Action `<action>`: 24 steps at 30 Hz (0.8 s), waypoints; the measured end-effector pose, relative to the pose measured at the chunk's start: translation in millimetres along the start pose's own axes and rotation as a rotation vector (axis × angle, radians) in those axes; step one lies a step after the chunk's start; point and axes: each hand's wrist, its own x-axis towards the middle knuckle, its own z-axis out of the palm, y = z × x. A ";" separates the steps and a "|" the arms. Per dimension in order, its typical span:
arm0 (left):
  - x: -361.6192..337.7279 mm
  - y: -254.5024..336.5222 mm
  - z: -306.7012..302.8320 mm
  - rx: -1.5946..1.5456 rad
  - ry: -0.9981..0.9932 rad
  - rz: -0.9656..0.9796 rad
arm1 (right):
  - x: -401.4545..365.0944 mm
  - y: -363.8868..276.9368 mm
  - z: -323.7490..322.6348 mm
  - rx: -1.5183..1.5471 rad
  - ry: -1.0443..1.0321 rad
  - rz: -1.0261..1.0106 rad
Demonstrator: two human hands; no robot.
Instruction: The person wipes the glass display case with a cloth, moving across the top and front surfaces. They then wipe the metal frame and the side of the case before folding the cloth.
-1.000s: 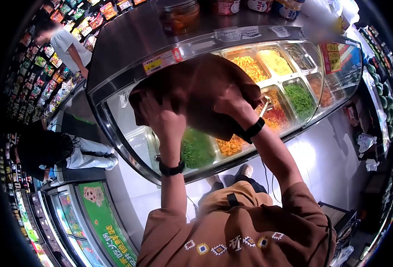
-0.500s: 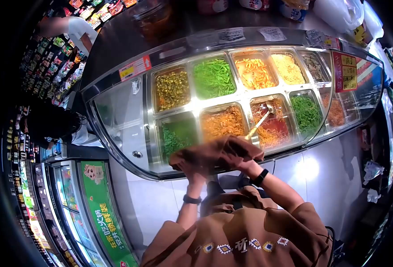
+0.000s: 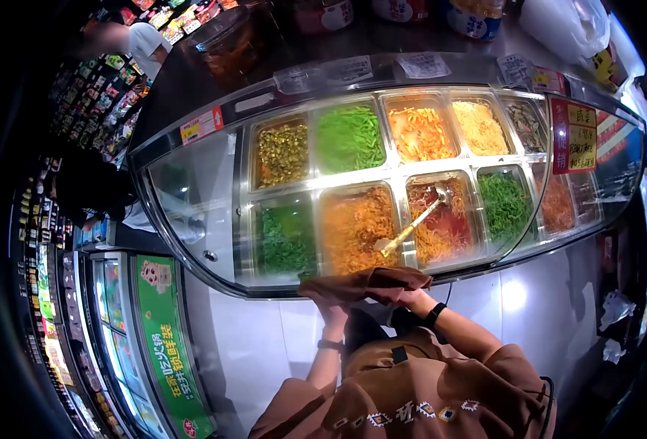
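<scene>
A brown cloth [image 3: 367, 285] is stretched between my two hands at the near edge of the glass display case [image 3: 265, 291]. My left hand [image 3: 331, 309] grips its left end, with most fingers under the fabric. At the right end, my right hand [image 3: 413, 298] is closed on the cloth. Beyond the glass are metal trays of food, among them orange shreds [image 3: 360, 227] and a red dish [image 3: 451, 219]. A spoon with a light handle [image 3: 413, 228] lies across these two trays.
A person in a white top [image 3: 146, 45] stands at the upper left, and a dark-haired person [image 3: 93, 186] is at the left. A green-sided freezer [image 3: 166, 344] stands lower left. Jars [image 3: 473, 20] and a white plastic bag [image 3: 565, 29] sit atop the counter.
Both hands and the cloth have moved down in view, off the trays toward the case's near edge, uncovering the spoon handle. The cloth looks flatter.
</scene>
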 end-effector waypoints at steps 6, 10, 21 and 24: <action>80.9 49.5 -32.0 -0.009 0.051 0.209 | 23.6 -49.0 -45.7 0.006 0.253 -0.168; 163.7 157.2 -94.9 0.262 0.376 0.554 | 38.8 -116.1 -97.2 -0.150 0.383 -0.275; 317.1 241.5 -155.3 0.151 0.410 0.646 | 91.8 -254.2 -186.3 -1.119 0.867 -0.491; 309.5 235.1 -151.9 0.203 0.374 0.654 | 107.6 -233.5 -181.7 -1.090 0.918 -0.534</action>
